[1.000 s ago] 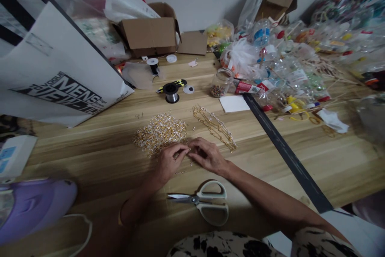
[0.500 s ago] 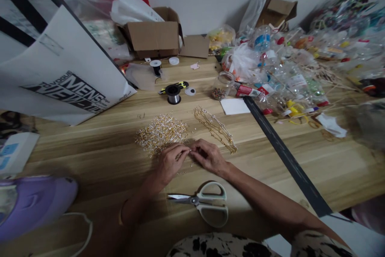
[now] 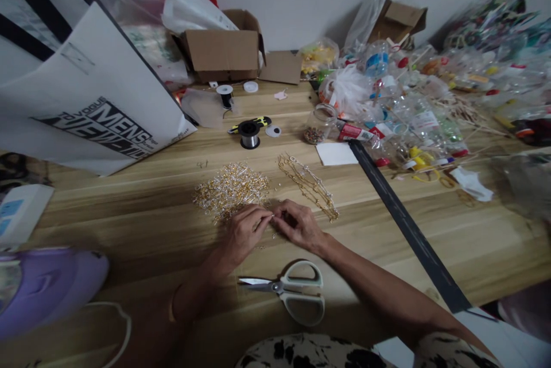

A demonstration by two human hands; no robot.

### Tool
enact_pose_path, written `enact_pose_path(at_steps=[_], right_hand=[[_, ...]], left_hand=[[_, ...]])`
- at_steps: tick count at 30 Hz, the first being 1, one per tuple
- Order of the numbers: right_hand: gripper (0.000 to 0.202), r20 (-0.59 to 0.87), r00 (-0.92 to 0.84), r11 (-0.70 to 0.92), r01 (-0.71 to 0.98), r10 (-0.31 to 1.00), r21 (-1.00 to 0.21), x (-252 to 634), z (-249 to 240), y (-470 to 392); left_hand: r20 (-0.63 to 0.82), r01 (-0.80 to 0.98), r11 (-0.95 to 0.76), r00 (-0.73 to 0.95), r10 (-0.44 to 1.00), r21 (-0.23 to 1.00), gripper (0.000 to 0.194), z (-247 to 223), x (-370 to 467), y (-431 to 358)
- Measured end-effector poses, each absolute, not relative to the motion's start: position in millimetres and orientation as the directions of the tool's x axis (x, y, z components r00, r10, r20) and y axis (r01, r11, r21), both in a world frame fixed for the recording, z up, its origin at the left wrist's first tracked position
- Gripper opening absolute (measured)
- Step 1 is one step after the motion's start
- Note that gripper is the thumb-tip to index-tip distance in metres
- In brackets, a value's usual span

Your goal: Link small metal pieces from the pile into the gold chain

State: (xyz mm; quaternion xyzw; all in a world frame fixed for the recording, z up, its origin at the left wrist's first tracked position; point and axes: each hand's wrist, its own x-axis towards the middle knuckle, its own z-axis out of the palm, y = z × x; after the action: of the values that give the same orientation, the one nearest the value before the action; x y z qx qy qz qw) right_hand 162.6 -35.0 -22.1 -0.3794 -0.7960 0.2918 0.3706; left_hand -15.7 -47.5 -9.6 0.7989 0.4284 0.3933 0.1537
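Note:
Fingertips of my left hand [image 3: 248,231] and my right hand [image 3: 300,223] meet over the wooden table, both closed in a pinch. A tiny shiny piece shows between them, too small to name. Just beyond my left hand lies a heap of small gold and silver metal pieces [image 3: 232,187]. Right of it, gold and silver chains [image 3: 310,184] are stretched out near my right hand. A few tiny loose bits lie around my fingers. Closer to me, scissors [image 3: 284,287] with pale handles lie with their blades slightly apart, pointing left.
Behind the heap stand a wire spool [image 3: 249,134] and a jar of beads [image 3: 319,124]. A large white bag [image 3: 99,92] is at the left, above a purple appliance [image 3: 51,290]. Plastic bottles [image 3: 422,115] crowd the right. A dark strip [image 3: 408,224] crosses the table.
The camera view has shifted very slightly. Both hands stay pinched together in the same place; nothing else has visibly moved.

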Motion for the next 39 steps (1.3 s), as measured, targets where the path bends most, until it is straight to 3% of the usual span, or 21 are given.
enact_pose_path(at_steps=[13,22,26,30,34,39], right_hand=[[0.010,0.363,-0.447,0.545,0.397,0.818,-0.739,162.4,-21.4,-35.3],[0.007,0.371,-0.430,0.543,0.402,0.823,-0.738,162.0,-19.8,-35.3],[0.004,0.372,-0.422,0.539,0.404,0.826,-0.739,162.2,-18.2,-34.8],[0.005,0.374,-0.420,0.541,0.411,0.827,-0.734,162.5,-18.6,-34.6],[0.004,0.366,-0.422,0.537,0.419,0.829,-0.733,162.9,-18.7,-34.8],[0.004,0.359,-0.433,0.538,0.425,0.827,-0.727,162.6,-18.4,-34.7]], left_hand=[[0.507,0.573,-0.607,0.347,0.789,0.551,0.011,-8.7,-15.8,-47.5],[0.466,0.539,-0.537,0.277,0.840,0.649,0.012,-7.9,-15.3,-47.5],[0.335,0.445,-0.360,0.137,0.932,0.820,0.009,-2.1,-15.2,-44.9],[0.120,0.215,-0.131,0.061,0.991,0.968,0.007,7.2,-19.4,-41.2],[0.006,0.088,-0.008,0.027,1.000,0.996,0.011,15.7,-24.8,-38.3],[-0.027,-0.034,0.027,-0.012,1.000,0.999,0.013,17.3,-28.4,-35.8]])
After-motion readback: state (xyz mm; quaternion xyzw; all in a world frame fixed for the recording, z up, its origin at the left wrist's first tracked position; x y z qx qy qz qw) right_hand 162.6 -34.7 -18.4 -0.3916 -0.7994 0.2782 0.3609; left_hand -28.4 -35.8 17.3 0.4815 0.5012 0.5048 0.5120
